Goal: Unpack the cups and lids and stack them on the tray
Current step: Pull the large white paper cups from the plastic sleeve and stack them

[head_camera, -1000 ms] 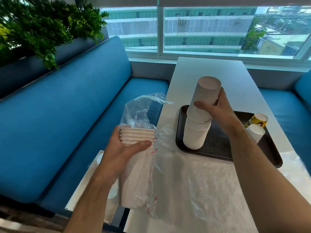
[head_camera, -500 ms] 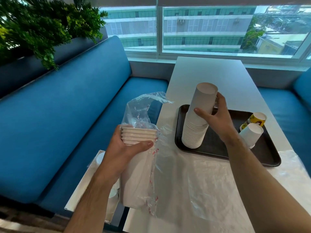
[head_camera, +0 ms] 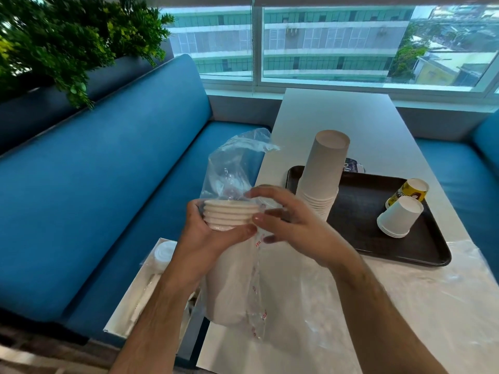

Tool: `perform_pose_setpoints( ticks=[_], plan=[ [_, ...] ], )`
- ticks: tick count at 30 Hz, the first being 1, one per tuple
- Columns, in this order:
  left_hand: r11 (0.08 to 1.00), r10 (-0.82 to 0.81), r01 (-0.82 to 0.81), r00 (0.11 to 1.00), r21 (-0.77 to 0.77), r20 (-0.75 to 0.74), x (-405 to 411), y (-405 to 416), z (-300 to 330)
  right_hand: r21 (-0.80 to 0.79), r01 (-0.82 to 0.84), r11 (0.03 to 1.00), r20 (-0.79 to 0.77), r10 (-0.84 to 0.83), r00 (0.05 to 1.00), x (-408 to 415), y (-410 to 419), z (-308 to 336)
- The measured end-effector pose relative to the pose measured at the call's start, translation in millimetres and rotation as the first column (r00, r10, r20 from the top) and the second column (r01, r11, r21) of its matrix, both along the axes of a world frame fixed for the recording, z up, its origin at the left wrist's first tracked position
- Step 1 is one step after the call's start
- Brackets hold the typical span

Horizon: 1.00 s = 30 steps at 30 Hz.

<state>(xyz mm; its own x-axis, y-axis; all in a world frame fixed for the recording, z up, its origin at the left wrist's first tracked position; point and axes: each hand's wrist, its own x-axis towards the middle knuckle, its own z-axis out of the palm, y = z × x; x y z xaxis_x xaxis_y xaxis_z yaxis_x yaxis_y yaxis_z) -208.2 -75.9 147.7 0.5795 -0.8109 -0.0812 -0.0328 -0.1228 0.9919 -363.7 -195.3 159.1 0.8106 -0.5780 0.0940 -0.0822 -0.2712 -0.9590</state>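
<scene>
My left hand (head_camera: 208,236) grips a stack of white paper cups (head_camera: 229,265) still partly inside a clear plastic sleeve (head_camera: 235,168), with the rims showing at the top. My right hand (head_camera: 291,225) is at the same rims, its thumb and fingers curled around the top of that stack. On the dark tray (head_camera: 378,238) a tall upside-down stack of white cups (head_camera: 324,174) stands at the left, with no hand on it. A short stack of white cups (head_camera: 399,220) and a yellow printed cup (head_camera: 410,191) lie on their sides at the tray's right.
The white table (head_camera: 337,114) runs to the window. Loose clear plastic (head_camera: 405,306) covers its near end. A blue bench (head_camera: 94,198) fills the left side, with a white box holding lids (head_camera: 159,255) on its seat. A plant (head_camera: 54,36) hangs over the bench back.
My right hand has let go of the tall stack, now standing on the tray, and has come left to the rims of the bagged stack. My left hand has kept its grip.
</scene>
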Motion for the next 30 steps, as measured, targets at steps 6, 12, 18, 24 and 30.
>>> perform_pose_setpoints(
  ticks=[6,12,18,24,30],
  plan=[
    [1.000,-0.018,0.018,0.999,-0.005,0.038,-1,2,4,0.219,0.049,0.975,0.085,-0.069,0.994,11,6,1],
    [0.994,-0.106,0.105,0.993,0.030,0.058,-2,7,4,0.288,0.049,0.957,0.129,-0.089,0.988,10,5,1],
    [0.998,-0.038,0.037,0.999,0.057,0.023,-6,7,-2,0.144,0.120,0.982,0.088,-0.133,0.987,14,6,-4],
    [0.998,-0.038,0.037,0.999,0.054,0.029,-4,8,-1,0.027,0.183,0.983,0.096,-0.185,0.978,14,6,-1],
    [0.998,-0.049,0.048,0.999,0.036,0.017,-1,9,3,-0.026,0.216,0.976,0.144,-0.210,0.967,17,7,0]
  ],
)
